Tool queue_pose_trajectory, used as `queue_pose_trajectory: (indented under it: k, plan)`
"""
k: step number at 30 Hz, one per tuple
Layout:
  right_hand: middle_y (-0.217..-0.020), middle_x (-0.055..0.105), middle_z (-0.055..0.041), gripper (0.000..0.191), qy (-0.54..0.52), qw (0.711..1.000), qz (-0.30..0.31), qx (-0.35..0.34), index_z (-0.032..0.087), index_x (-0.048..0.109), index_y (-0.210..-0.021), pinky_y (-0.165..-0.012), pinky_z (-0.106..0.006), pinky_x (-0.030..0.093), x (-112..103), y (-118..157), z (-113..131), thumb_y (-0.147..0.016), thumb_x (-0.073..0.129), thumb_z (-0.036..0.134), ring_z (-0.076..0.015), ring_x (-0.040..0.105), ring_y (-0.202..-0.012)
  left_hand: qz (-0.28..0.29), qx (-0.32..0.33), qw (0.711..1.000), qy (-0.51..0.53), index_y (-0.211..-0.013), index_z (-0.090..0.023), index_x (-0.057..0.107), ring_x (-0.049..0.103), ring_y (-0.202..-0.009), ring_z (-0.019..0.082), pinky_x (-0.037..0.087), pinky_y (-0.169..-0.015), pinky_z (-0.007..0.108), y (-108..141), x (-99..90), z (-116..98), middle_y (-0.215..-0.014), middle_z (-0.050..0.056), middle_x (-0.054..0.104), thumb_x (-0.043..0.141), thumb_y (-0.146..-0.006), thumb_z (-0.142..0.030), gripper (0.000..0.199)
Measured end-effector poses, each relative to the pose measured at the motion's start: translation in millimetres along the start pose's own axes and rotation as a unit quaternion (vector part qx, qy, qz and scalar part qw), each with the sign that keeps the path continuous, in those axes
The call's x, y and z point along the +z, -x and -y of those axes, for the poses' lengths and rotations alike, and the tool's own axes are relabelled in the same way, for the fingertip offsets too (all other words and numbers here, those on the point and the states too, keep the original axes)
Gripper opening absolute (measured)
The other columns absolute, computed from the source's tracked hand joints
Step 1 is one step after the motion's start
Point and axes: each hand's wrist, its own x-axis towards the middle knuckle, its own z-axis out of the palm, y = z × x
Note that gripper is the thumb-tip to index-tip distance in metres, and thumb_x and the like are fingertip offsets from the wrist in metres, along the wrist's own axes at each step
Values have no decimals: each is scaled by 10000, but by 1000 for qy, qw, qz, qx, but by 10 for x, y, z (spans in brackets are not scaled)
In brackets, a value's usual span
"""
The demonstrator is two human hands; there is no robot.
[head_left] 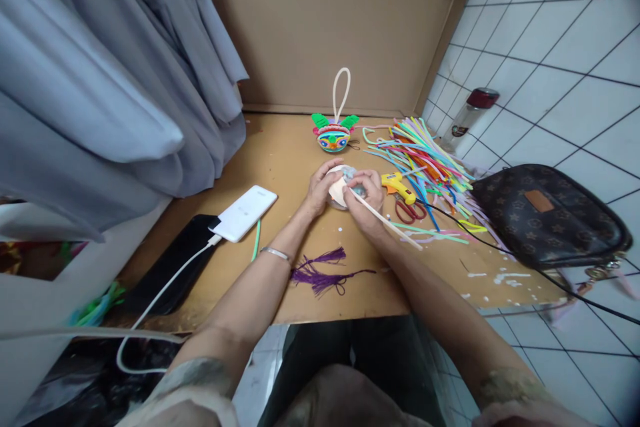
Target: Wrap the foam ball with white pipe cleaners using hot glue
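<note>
Near the middle of the wooden table, my left hand grips the left side of a round white piece with grey-blue patches. My right hand pinches a long cream pipe cleaner against its right side; the strip's free end points down to the right. Behind my hands sits a colourful animal-face ornament with green ears and a white loop standing up. Just right of my right hand lies a yellow glue gun, with red-handled scissors below it. Purple tassels rest between my forearms.
A heap of coloured pipe cleaners spreads at the right, beside a brown patterned bag and a clear bottle. At the left lie a white power bank with a cable and a black flat object. Grey cloth hangs there.
</note>
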Motion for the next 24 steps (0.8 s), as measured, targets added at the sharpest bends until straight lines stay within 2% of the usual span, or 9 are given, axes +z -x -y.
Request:
queue_pose_trajectory:
  k: [4, 9, 17, 24]
  plan:
    - [-998, 608, -40, 88, -12, 1000, 14, 14, 262, 592, -766, -945, -382, 500, -10, -4, 7, -777, 650, 197, -227, 604, -1021, 0, -2, 1000, -13, -1021, -190, 666, 684, -832, 182, 528, -746, 277, -11, -9, 22, -964, 36, 745, 754, -636, -448, 471]
    - [-999, 606, -41, 94, -9, 1000, 12, 10, 261, 594, -762, -959, -385, 498, -12, -7, -2, -775, 656, 193, -229, 602, -1020, 6, 4, 1000, -29, -996, -190, 625, 668, -774, 175, 504, -707, 282, -31, -27, 51, -908, 24, 722, 749, -646, -497, 482]
    - [-979, 598, -28, 71, -14, 1000, -3, -22, 258, 604, -777, -927, -374, 503, 5, -6, -56, -793, 657, 215, -215, 599, -983, -4, 0, 1000, -2, -953, -183, 652, 646, -707, 141, 490, -660, 240, -33, -12, 39, -849, 5, 727, 783, -623, -454, 446]
    - [-978, 593, -36, 60, -42, 999, -8, -27, 256, 633, -761, -918, -385, 508, -6, 3, -65, -777, 665, 208, -217, 603, -972, -4, -4, 1000, 11, -934, -182, 654, 657, -733, 145, 505, -686, 246, -24, 6, 10, -864, 10, 736, 786, -613, -425, 423]
